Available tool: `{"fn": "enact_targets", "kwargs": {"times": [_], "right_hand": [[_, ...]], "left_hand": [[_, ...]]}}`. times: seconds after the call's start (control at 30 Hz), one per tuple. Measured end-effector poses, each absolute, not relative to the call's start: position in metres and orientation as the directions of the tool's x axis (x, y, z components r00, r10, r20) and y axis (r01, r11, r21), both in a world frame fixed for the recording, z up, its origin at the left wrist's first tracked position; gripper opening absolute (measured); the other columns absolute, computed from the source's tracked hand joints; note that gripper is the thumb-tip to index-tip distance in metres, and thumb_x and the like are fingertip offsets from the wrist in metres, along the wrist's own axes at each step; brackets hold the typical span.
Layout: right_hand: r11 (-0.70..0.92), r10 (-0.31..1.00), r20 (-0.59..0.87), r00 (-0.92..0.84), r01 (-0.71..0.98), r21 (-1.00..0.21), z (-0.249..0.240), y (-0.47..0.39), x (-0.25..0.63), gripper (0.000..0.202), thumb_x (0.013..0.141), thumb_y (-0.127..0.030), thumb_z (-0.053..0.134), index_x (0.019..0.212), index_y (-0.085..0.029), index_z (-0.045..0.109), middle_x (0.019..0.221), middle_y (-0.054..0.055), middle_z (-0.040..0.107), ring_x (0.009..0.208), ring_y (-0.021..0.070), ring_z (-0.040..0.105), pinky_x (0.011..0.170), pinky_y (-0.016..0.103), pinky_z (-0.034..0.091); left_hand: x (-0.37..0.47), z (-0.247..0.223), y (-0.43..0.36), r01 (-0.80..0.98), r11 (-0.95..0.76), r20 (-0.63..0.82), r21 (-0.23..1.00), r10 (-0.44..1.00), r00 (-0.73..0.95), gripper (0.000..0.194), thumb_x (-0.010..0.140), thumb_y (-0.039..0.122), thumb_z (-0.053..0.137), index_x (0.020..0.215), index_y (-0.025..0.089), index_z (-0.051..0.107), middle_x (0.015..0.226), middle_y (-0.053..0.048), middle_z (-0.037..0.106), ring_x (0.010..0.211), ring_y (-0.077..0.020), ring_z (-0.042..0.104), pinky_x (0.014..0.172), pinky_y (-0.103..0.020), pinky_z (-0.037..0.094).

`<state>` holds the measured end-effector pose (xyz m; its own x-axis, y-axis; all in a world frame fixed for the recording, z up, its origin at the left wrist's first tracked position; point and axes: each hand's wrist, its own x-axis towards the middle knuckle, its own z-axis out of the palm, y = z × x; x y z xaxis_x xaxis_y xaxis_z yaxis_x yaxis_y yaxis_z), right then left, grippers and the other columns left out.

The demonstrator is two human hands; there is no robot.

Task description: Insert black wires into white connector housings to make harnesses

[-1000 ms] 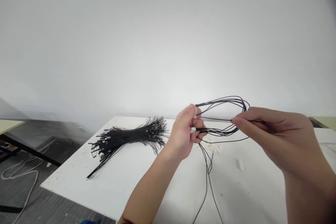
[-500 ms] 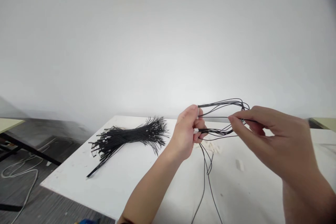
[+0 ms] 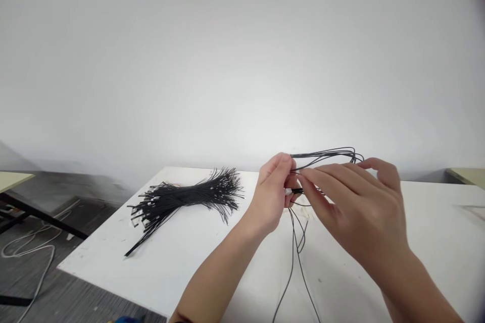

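Note:
My left hand (image 3: pixel 271 199), raised above the table, is closed around the ends of several thin black wires (image 3: pixel 326 153). These wires loop out to the right and bend back. A small white connector (image 3: pixel 288 191) shows at the left fingers, with wires running from it. My right hand (image 3: pixel 359 207) pinches one black wire close to the left fingertips, and its back hides part of the loop. Two loose wire lengths (image 3: pixel 293 257) hang below the left hand. What sits under the left thumb is mostly covered.
On the white table (image 3: pixel 212 272) lies a thick bundle of black wires (image 3: pixel 189 196) with white connectors at its left end. Small white pieces (image 3: pixel 303 213) lie behind the hands. A wall (image 3: pixel 242 60) rises at the back; a pale cable (image 3: pixel 49 262) is on the floor at left.
My right hand has moved left along the wire, up to the left fingertips. The left hand has shifted slightly right and still grips the wires.

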<state>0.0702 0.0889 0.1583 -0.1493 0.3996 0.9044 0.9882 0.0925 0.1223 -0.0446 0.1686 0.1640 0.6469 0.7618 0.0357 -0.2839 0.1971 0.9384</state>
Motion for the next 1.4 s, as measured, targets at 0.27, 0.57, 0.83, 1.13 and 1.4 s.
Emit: {"fn": "enact_targets", "kwargs": {"times": [0.27,0.57,0.83,1.13,1.4], "right_hand": [[0.119,0.387,0.910,-0.151,0.986,0.113,0.149,0.096,0.069,0.016,0.079,-0.007,0.062,0.085,-0.022,0.060,0.078,-0.006,0.071,0.066,0.0123,0.064,0.084,0.038,0.034],[0.118,0.357,0.930,-0.090,0.992,0.050,0.150,0.102,0.066,0.016,0.081,-0.006,0.064,0.080,-0.022,0.061,0.073,-0.007,0.069,0.065,0.0123,0.064,0.085,0.039,0.036],[0.188,0.181,0.983,-0.003,0.982,-0.032,0.164,0.079,0.071,0.025,0.075,-0.007,0.072,0.095,-0.019,0.063,0.087,0.007,0.068,0.081,0.0198,0.062,0.074,0.033,0.049],[0.270,0.538,0.843,-0.002,0.948,-0.170,0.143,0.095,0.053,0.007,0.089,-0.018,0.059,0.088,-0.019,0.066,0.084,0.000,0.069,0.074,0.0139,0.063,0.062,0.026,0.044],[0.122,0.431,0.894,-0.119,0.990,0.073,0.144,0.098,0.048,0.008,0.084,-0.008,0.062,0.080,-0.015,0.062,0.071,0.000,0.066,0.064,0.0121,0.060,0.069,0.029,0.043]], "left_hand": [[-0.040,0.159,0.167,-0.324,0.254,0.006,0.911,0.779,0.627,0.033,0.089,0.048,0.052,0.075,0.019,0.045,0.051,0.007,0.034,0.039,-0.0030,0.021,0.039,-0.015,0.018],[-0.040,0.158,0.169,-0.354,0.296,-0.003,0.887,0.771,0.636,0.034,0.088,0.047,0.054,0.074,0.018,0.044,0.052,0.008,0.035,0.039,-0.0019,0.026,0.040,-0.014,0.019],[-0.050,0.173,0.181,-0.513,0.513,-0.145,0.688,0.790,0.596,0.030,0.093,0.042,0.049,0.075,0.019,0.042,0.048,0.008,0.026,0.043,-0.0067,0.038,0.036,-0.013,0.021],[-0.048,0.175,0.181,-0.644,0.450,-0.143,0.619,0.870,0.472,0.032,0.097,0.039,0.041,0.075,0.017,0.044,0.045,0.005,0.031,0.050,-0.0087,0.045,0.053,-0.018,0.051],[-0.042,0.169,0.182,-0.681,0.409,-0.136,0.607,0.898,0.419,0.032,0.096,0.039,0.044,0.074,0.017,0.047,0.046,0.004,0.033,0.054,-0.0090,0.048,0.062,-0.021,0.056]]}}
